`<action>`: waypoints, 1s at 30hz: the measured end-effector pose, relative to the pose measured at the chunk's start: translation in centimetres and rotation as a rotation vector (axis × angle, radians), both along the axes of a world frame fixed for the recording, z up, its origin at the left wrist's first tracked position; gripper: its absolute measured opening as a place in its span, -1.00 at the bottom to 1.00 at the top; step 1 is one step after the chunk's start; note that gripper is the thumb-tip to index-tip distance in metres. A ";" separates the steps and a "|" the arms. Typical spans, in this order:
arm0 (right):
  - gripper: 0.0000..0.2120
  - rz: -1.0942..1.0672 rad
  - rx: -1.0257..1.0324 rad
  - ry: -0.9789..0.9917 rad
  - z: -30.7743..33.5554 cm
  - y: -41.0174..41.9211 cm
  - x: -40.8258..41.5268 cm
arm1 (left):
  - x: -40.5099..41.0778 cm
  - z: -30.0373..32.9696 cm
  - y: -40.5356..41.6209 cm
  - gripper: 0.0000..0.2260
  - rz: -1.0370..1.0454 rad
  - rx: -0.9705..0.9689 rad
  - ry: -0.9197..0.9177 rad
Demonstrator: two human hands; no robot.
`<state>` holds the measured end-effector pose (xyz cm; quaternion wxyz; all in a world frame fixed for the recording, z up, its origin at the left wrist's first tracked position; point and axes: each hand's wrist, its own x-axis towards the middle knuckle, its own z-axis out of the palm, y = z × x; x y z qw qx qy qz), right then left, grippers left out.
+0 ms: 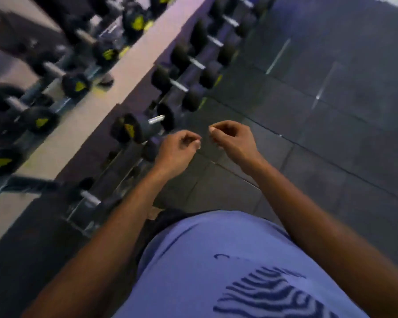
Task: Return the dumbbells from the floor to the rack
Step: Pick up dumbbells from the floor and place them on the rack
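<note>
Both hands are raised in front of the person's torso and hold nothing. The left hand [178, 149] and the right hand [233, 138] have loosely curled fingers and sit near each other without touching, above the dark floor [331, 145]. The dumbbells [145, 125] lie crosswise along the rack [97, 200], handles level so they cannot roll off. A mirror [44, 65] behind the rack repeats them. No dumbbell shows on the visible floor; the hands appear free for the next pickup.
</note>
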<state>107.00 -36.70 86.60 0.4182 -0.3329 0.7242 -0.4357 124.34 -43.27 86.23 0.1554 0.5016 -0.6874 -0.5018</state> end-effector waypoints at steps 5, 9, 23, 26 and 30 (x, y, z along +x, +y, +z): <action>-0.85 -0.311 -0.020 -0.013 0.5 12.1 -12.7 | -15.0 1.2 7.0 -0.91 -0.263 -0.016 0.009; -0.90 -0.554 -0.019 -0.044 0.7 21.0 -21.4 | -26.7 2.4 12.5 -0.90 -0.523 -0.050 -0.024; -0.90 -1.274 0.065 -0.134 -3.2 43.8 -51.2 | -67.8 -0.5 29.6 -0.92 -1.060 0.077 -0.086; -0.91 -1.414 0.085 -0.154 -3.5 48.8 -57.7 | -77.7 -0.6 34.8 -0.90 -1.176 0.101 -0.084; -0.91 -1.559 0.058 -0.153 -3.7 55.0 -67.2 | -89.8 -0.8 41.7 -0.90 -1.319 0.146 -0.090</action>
